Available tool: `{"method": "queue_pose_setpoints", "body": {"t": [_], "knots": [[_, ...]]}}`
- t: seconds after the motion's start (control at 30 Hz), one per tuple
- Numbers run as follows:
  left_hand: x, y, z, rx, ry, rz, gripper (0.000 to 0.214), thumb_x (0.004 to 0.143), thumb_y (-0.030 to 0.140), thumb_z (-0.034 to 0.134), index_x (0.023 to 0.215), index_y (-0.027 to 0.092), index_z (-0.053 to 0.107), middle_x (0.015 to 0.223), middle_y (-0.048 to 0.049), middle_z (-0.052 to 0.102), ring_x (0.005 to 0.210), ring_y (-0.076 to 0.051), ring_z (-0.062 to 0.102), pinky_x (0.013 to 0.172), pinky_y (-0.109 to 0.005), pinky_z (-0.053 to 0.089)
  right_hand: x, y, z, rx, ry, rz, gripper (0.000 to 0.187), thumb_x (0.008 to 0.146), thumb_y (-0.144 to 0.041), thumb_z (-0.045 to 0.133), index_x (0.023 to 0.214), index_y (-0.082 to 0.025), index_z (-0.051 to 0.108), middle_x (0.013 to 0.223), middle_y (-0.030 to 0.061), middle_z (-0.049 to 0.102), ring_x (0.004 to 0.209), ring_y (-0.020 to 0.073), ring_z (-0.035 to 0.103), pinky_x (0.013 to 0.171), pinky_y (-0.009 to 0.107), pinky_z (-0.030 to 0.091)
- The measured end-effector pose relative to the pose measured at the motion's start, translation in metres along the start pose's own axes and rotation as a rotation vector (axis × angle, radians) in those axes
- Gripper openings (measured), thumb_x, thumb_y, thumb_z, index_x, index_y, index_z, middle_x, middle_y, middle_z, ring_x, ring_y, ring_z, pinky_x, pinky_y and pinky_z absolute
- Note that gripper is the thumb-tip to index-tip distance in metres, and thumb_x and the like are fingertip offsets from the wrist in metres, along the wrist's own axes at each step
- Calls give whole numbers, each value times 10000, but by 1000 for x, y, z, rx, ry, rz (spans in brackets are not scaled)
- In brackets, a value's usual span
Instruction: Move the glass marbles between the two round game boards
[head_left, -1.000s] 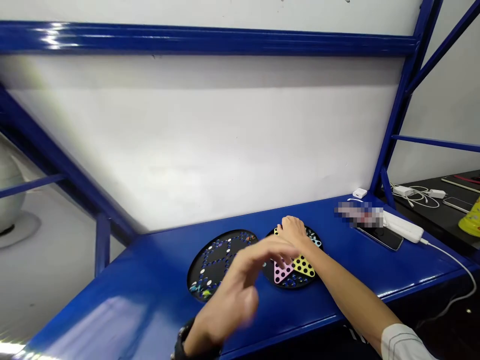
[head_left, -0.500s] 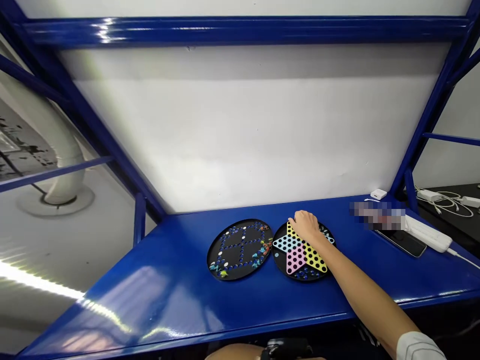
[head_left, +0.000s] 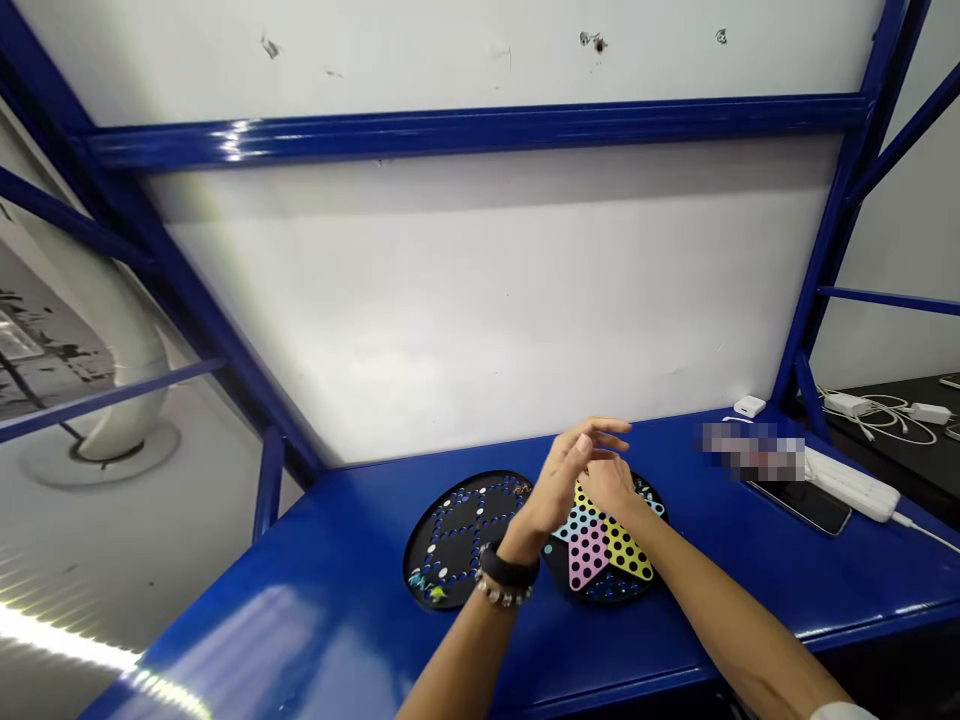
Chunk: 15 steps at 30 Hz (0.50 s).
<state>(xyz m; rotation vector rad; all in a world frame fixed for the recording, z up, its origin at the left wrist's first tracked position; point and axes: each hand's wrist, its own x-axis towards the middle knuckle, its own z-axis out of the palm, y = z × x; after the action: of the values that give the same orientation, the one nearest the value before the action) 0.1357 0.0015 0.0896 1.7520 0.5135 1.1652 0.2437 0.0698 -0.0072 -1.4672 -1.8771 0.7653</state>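
A round black Chinese checkers board (head_left: pixel 589 560) carries a star in yellow, blue and pink dotted with black holes. My right hand (head_left: pixel 611 487) rests over the star's upper part, its fingers curled down; whatever they hold, if anything, is hidden. My left hand (head_left: pixel 559 490), with a black band and a beaded bracelet at the wrist, hovers beside and partly in front of it, fingers apart and bent to the right, holding nothing. To the left lies a second round black board (head_left: pixel 450 545) with blue-rimmed holes and coloured marbles; my left forearm covers its right side.
Both boards sit on a blue table (head_left: pixel 360 560) against a white wall. At the right are a dark phone (head_left: pixel 810 505), a white power strip (head_left: pixel 851 482) and a small white adapter (head_left: pixel 750 406). Blue frame bars (head_left: pixel 480 130) cross behind.
My left hand has come up from below, over the gap between the boards and beside my right hand. The right hand stays on the star board. The view has tilted up slightly.
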Motion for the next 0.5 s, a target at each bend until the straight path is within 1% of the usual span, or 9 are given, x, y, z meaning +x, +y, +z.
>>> {"method": "queue_pose_setpoints", "body": {"t": [0.07,0.1,0.13,0.2,0.27,0.37,0.5], "knots": [[9,-27,-23,193,234,-118,516,921,618,470,1082,173,674,1164,-121,684,1000,-240,642,924,-377,507,2,1,1,-202,51,16,198,934,-272,541,829,-173,676,982,146,707,1060,333,638,876,397,447],[10,-42,-36,279,313,-171,517,920,614,459,1047,161,675,1129,-120,695,965,-233,646,898,-369,512,3,1,1,-240,57,28,190,924,-293,572,825,-169,675,967,147,709,1027,319,649,866,386,449],[9,-57,-47,370,364,-205,519,924,606,437,1020,156,676,1086,-114,706,940,-228,648,871,-360,517,4,1,1,-290,54,29,199,926,-321,583,827,-173,673,949,135,714,992,297,661,843,363,456],[2,-82,-64,572,350,-257,503,919,583,436,984,151,686,987,-92,724,861,-216,650,813,-346,520,6,1,1,-378,40,24,221,939,-356,574,853,-179,672,934,117,721,945,262,675,791,321,462],[-7,-97,-73,710,307,-278,491,924,560,423,972,153,693,940,-81,730,820,-211,649,770,-336,518,7,0,0,-445,24,15,236,958,-367,547,894,-177,672,950,116,725,927,247,680,752,299,459],[-12,-105,-73,775,272,-284,454,927,533,429,966,169,697,967,-82,733,851,-217,656,767,-329,517,7,0,-2,-488,6,6,247,972,-357,523,926,-168,675,954,124,728,911,241,684,720,288,452],[-12,-106,-66,822,201,-294,405,920,509,461,944,191,711,973,-81,731,874,-225,658,776,-325,512,6,2,-7,-485,-19,-20,250,982,-349,507,953,-183,690,968,113,735,915,231,684,720,280,445]]}}
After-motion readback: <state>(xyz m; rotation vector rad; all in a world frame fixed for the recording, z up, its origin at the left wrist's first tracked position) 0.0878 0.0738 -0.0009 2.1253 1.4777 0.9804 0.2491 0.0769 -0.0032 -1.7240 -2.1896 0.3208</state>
